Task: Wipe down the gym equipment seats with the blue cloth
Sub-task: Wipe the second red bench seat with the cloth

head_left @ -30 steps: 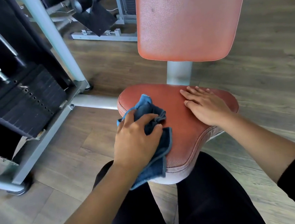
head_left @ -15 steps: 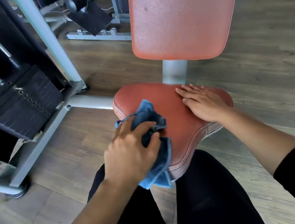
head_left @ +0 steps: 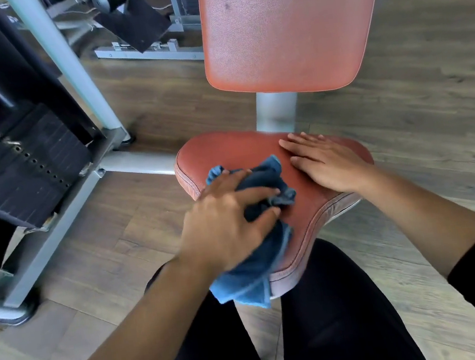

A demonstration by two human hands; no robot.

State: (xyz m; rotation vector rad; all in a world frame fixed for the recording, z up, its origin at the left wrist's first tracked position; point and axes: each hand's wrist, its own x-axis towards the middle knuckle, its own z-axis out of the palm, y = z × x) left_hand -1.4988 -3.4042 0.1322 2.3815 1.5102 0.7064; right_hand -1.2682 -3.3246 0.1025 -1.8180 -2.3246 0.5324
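A red padded seat (head_left: 235,150) on a grey post stands in front of me, with a red backrest (head_left: 286,24) above it. My left hand (head_left: 226,223) grips a bunched blue cloth (head_left: 250,271) and presses it on the seat's front left part; a loose end of the cloth hangs over the front edge. My right hand (head_left: 327,163) lies flat on the seat's right side, fingers straight and pointing left.
A black weight stack (head_left: 19,170) in a grey frame (head_left: 66,66) stands at the left. More grey machine parts (head_left: 148,50) lie at the back. Wooden floor (head_left: 427,81) spreads to the right. My dark-clad legs (head_left: 322,319) are below the seat.
My left hand has slid the cloth from the seat's left edge toward the middle and front. My right hand stays flat in the same place on the seat.
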